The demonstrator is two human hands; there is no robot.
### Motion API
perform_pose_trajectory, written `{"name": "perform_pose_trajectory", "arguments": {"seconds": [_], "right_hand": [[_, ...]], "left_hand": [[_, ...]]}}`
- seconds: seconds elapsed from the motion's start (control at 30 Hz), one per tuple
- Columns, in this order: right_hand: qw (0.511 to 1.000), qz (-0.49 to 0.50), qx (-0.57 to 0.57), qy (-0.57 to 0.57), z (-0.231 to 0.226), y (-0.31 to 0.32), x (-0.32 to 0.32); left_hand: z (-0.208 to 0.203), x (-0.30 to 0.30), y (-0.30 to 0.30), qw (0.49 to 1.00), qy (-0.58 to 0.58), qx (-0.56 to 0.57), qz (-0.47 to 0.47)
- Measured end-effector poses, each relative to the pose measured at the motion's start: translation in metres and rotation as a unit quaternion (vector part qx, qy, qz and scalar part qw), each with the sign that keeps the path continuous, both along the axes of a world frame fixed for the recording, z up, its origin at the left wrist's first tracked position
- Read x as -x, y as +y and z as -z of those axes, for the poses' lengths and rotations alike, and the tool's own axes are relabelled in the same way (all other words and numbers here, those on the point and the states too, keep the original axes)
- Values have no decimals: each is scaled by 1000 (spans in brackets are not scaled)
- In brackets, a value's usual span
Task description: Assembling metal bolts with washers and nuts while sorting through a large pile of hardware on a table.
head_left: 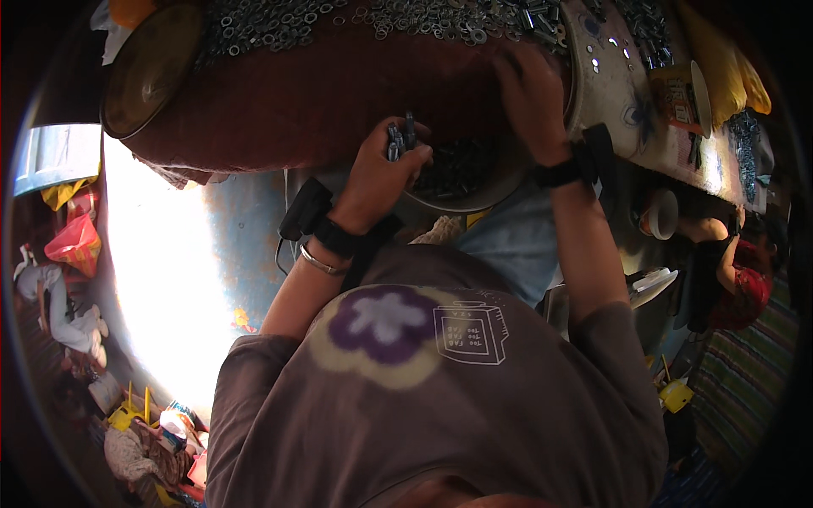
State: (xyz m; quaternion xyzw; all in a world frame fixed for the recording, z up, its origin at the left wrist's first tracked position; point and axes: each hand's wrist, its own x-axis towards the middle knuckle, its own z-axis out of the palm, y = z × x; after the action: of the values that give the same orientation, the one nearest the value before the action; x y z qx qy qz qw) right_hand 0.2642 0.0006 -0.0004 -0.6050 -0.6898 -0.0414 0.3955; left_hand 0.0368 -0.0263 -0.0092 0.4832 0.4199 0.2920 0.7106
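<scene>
My left hand (383, 176) is closed around several metal bolts (401, 142), their ends standing up between thumb and fingers. Just beneath it is a metal bowl (457, 206) with dark bolts (464, 165) inside. My right hand (536, 102) reaches over a dark red cloth surface (339, 93), fingers stretched toward the heaped hardware at the far edge. Its fingers look apart and I see nothing between them, though the fingertips are in shadow. Loose metal nuts and rings (279, 25) lie heaped at the far left, with more small metal pieces (449, 21) beside them.
A round metal lid or tray (152, 72) leans at the left. Rightward, a pale patterned cloth (610, 110) carries a paper tub (684, 97), a yellow bag (732, 76) and more metal parts (745, 140). Another person (737, 271) sits at the far right.
</scene>
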Motion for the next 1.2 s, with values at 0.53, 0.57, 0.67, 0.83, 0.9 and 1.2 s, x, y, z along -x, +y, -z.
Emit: {"name": "perform_pose_trajectory", "arguments": {"seconds": [0.53,0.57,0.67,0.83,0.9,1.2], "right_hand": [[989,34,80,119,-3,19,8],[984,19,98,150,-8,10,12],[959,-96,154,217,-20,-13,30],[881,-182,295,323,-25,-35,60],[876,-186,318,312,-29,-38,61],[856,-152,324,372,-47,-41,69]], "left_hand": [[1,3,6,999,-14,-43,-10],[1,3,4,999,-10,-35,-13],[5,7,2,999,1,-29,-13],[2,5,-3,998,-7,-63,-21],[0,6,-4,996,14,-87,-16],[-1,13,7,990,26,-135,-24]]}}
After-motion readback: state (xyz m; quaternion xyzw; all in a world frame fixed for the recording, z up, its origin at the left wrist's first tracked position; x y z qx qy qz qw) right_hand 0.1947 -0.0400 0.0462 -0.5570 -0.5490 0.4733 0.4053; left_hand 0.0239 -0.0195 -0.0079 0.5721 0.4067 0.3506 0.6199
